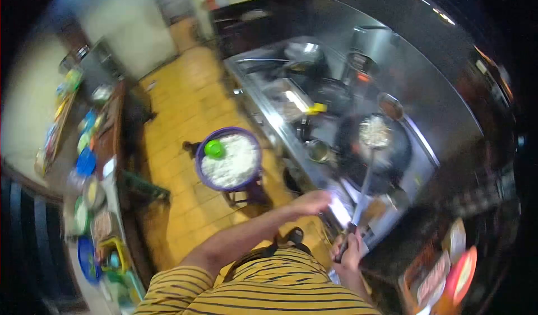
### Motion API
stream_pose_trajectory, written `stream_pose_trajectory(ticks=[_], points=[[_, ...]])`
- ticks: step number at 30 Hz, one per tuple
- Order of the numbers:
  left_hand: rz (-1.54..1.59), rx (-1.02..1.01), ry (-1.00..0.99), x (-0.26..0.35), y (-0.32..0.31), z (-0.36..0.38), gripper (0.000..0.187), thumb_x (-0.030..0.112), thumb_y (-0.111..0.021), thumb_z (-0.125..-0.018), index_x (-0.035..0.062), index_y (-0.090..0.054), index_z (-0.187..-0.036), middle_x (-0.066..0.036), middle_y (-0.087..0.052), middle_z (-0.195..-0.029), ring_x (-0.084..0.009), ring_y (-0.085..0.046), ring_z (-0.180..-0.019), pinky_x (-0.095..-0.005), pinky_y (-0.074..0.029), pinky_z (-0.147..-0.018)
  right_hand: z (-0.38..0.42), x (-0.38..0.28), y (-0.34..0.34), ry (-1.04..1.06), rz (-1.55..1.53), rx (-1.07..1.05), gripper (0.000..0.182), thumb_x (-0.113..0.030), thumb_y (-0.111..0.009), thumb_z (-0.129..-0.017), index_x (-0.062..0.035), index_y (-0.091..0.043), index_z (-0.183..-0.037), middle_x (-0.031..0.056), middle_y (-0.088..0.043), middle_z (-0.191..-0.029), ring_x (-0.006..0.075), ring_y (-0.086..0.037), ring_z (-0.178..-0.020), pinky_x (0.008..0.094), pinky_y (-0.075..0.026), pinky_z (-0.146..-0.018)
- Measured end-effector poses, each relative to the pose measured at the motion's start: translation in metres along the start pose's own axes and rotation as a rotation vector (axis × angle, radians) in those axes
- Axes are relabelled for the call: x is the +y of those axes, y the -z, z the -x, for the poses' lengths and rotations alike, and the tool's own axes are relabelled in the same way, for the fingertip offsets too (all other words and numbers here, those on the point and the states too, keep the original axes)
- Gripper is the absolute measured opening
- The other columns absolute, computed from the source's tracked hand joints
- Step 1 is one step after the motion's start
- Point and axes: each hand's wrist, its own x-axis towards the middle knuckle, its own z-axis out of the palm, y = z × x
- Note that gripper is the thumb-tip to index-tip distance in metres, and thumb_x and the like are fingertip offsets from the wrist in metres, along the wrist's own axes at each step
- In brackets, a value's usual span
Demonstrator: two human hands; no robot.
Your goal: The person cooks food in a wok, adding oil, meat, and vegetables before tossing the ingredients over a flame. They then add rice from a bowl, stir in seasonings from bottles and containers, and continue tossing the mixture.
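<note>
My right hand [350, 250] is closed round the dark handle of a long skimmer [367, 180]. The skimmer's head holds pale pieces of food [375, 132] over a large dark wok [347, 147] on the stove. My left hand [315, 202] is held out over the stove's front edge, left of the skimmer handle. It is smeared by motion, so its fingers and anything in them cannot be made out.
A purple tub [200, 172] of white grains with a green cup [214, 149] stands on a stool to the left. Beyond the wok lie a ladle [391, 106] and a metal tray [286, 99]. A cluttered counter [115, 203] runs along the far left; plates are at lower right.
</note>
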Motion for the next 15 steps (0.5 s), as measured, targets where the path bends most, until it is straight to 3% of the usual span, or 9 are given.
stream_pose_trajectory(ticks=[1,2,3,6,7,10,11,12,15], points=[[-0.045,-0.065,-0.025,-0.001,-0.005,0.016,0.046,0.045,-0.055,-0.092,0.0084,-0.058,-0.119,-0.005,-0.061,-0.102,-0.0154,-0.055,-0.093,-0.0316,-0.047,-0.079,0.012,0.015,-0.007,-0.021,-0.016,-0.097,0.018,-0.03,-0.041,-0.098,-0.0195,-0.045,-0.113,0.003,-0.048,-0.069,0.0148,-0.045,-0.044,0.0298,-0.037,-0.036],[-0.214,-0.072,-0.309,0.012,-0.01,0.043,0.041,0.044,-0.054,-0.092,0.0051,-0.062,-0.105,-0.005,-0.062,-0.093,-0.014,-0.056,-0.088,-0.0301,-0.048,-0.078,0.021,0.031,-0.016,-0.059,-0.032,-0.197,0.019,-0.029,-0.04,-0.098,-0.0204,-0.045,-0.114,0.0031,-0.047,-0.069,0.0149,-0.045,-0.044,0.0302,-0.038,-0.035],[-0.102,-0.073,-0.2,0.021,-0.018,0.074,0.038,0.039,-0.057,-0.091,0.0032,-0.059,-0.104,-0.004,-0.062,-0.088,-0.0131,-0.057,-0.084,-0.0316,-0.048,-0.077,0.036,0.043,-0.039,-0.051,0.009,-0.215,0.021,-0.029,-0.04,-0.098,-0.0192,-0.043,-0.116,0.0035,-0.047,-0.07,0.0152,-0.044,-0.043,0.0303,-0.039,-0.035],[-0.052,0.395,-0.264,0.045,-0.03,0.204,0.032,0.027,-0.063,-0.083,-0.0006,-0.052,-0.097,-0.012,-0.06,-0.084,-0.021,-0.059,-0.084,-0.0368,-0.048,-0.074,0.097,0.079,-0.119,0.007,0.077,-0.397,0.023,-0.026,-0.04,-0.097,-0.0122,-0.044,-0.116,0.003,-0.047,-0.074,0.0142,-0.047,-0.048,0.0301,-0.042,-0.036],[-0.026,0.518,-0.277,0.031,-0.021,0.245,0.032,0.027,-0.063,-0.083,-0.0006,-0.052,-0.097,-0.012,-0.06,-0.084,-0.021,-0.059,-0.084,-0.0368,-0.048,-0.074,0.108,0.086,-0.137,0.01,0.388,-0.635,0.027,-0.026,-0.043,-0.098,-0.0047,-0.047,-0.114,0.0037,-0.051,-0.082,0.0136,-0.052,-0.056,0.0297,-0.047,-0.046],[-0.248,0.851,-0.268,-0.012,-0.003,0.368,0.033,0.023,-0.062,-0.08,-0.0011,-0.049,-0.099,-0.016,-0.059,-0.087,-0.0251,-0.058,-0.082,-0.0373,-0.047,-0.071,0.102,0.163,-0.168,0.077,0.531,-1.137,0.03,-0.021,-0.048,-0.097,-0.0006,-0.048,-0.119,0.0059,-0.056,-0.092,0.0133,-0.057,-0.066,0.0287,-0.05,-0.058],[-0.202,0.841,-0.347,-0.037,0.002,0.405,0.032,0.023,-0.061,-0.08,-0.0009,-0.05,-0.099,-0.014,-0.059,-0.084,-0.0236,-0.058,-0.079,-0.0362,-0.047,-0.068,0.098,0.171,-0.177,-0.086,0.773,-1.352,0.03,-0.018,-0.05,-0.097,0.0029,-0.05,-0.118,0.0091,-0.06,-0.093,0.0145,-0.06,-0.069,0.03,-0.05,-0.066],[-0.204,0.862,-0.153,-0.037,0.003,0.455,0.031,0.021,-0.061,-0.08,-0.0002,-0.05,-0.1,-0.011,-0.058,-0.08,-0.0201,-0.057,-0.074,-0.0338,-0.046,-0.064,0.1,0.179,-0.21,-0.246,0.929,-1.57,0.027,-0.017,-0.051,-0.097,0.0033,-0.056,-0.114,0.0089,-0.063,-0.084,0.0147,-0.061,-0.071,0.03,-0.051,-0.066],[-0.199,0.987,-0.127,-0.083,-0.038,0.585,0.022,0.022,-0.06,-0.084,0.0016,-0.054,-0.087,-0.006,-0.056,-0.073,-0.0152,-0.054,-0.069,-0.0314,-0.044,-0.06,0.108,0.248,-0.248,0.087,1.468,-1.692,0.026,-0.017,-0.054,-0.095,0.0032,-0.059,-0.111,0.0082,-0.065,-0.078,0.0142,-0.062,-0.071,0.0302,-0.051,-0.066]])
